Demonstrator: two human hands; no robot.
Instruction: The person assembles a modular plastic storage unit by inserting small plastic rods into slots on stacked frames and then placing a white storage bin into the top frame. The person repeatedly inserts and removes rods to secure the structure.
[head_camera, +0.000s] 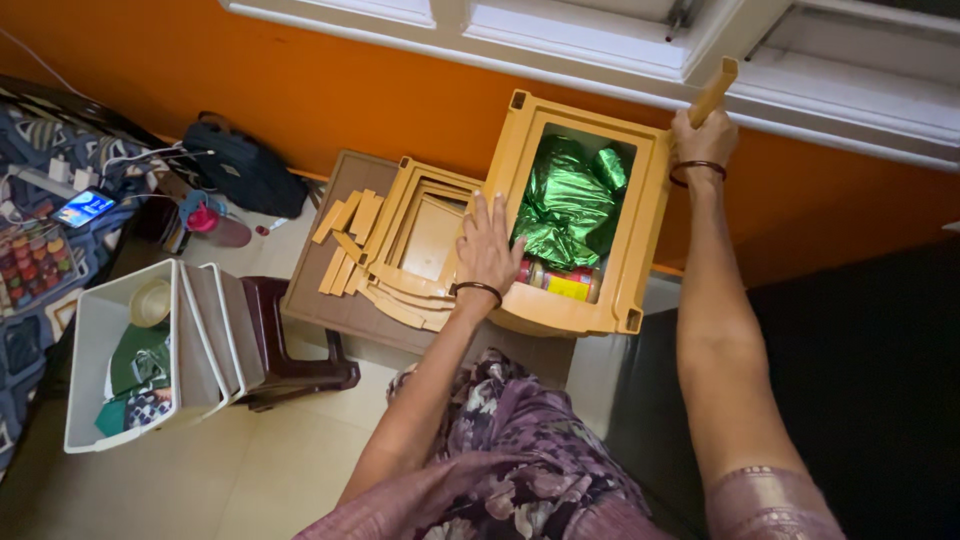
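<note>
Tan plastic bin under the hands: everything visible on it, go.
The tan plastic bin is rectangular, with a broad flat rim and a small socket hole at each visible corner. It sits open-topped below the window, holding crumpled green foil and some red and yellow containers. The left hand rests flat on its near-left rim; the right hand grips a tan post at its far-right corner. Nested tan frames lie against its left side.

The open crate (560, 310) is tan-yellow, same as the flat slats (345, 235) beside it, and stuffed with shiny green foil (565, 205) (a bit of red and yellow below it). Orange wall (300, 90), white bin (90, 350), dark maroon stool (290, 340), purple floral dress (520, 450).
</note>
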